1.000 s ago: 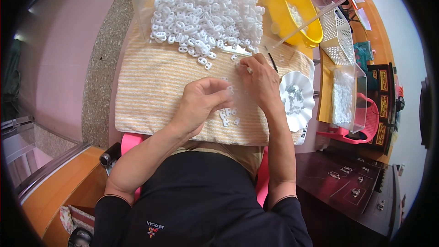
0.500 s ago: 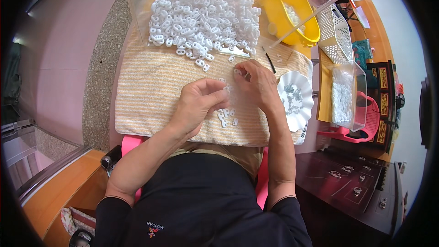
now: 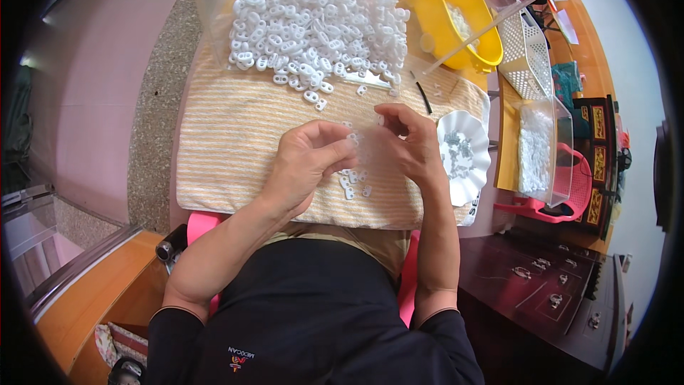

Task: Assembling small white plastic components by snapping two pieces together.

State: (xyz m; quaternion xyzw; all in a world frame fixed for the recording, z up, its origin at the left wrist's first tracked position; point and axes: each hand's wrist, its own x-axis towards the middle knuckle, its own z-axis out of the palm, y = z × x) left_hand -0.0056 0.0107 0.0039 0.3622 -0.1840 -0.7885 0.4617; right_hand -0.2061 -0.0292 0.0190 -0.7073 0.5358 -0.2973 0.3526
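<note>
My left hand (image 3: 306, 160) hovers over a striped towel, thumb and forefinger pinched on a small white two-hole plastic piece (image 3: 353, 138). Opposite it, my right hand (image 3: 415, 144) has curled fingers, with a small white plastic piece (image 3: 380, 120) showing at its fingertips; its thumb is partly smeared by motion. Between and below the hands lie several loose white pieces (image 3: 349, 191) on the towel (image 3: 235, 150). Beyond them spreads a large heap of white two-hole pieces (image 3: 317, 25). Right of my right hand sits a white fluted plate (image 3: 472, 182) holding many tiny dark grey parts.
A clear plastic bin (image 3: 210, 14) lies around the heap. Near the plate is a thin black rod (image 3: 424, 98). A yellow basin (image 3: 438, 25) holds pale parts at the far right. Beyond stand a white perforated basket (image 3: 524, 57) and a clear box (image 3: 561, 142) of white pieces.
My right hand has shifted slightly to the right and toward me, and its fingers have opened out a little. My left hand stays nearly where it was.
</note>
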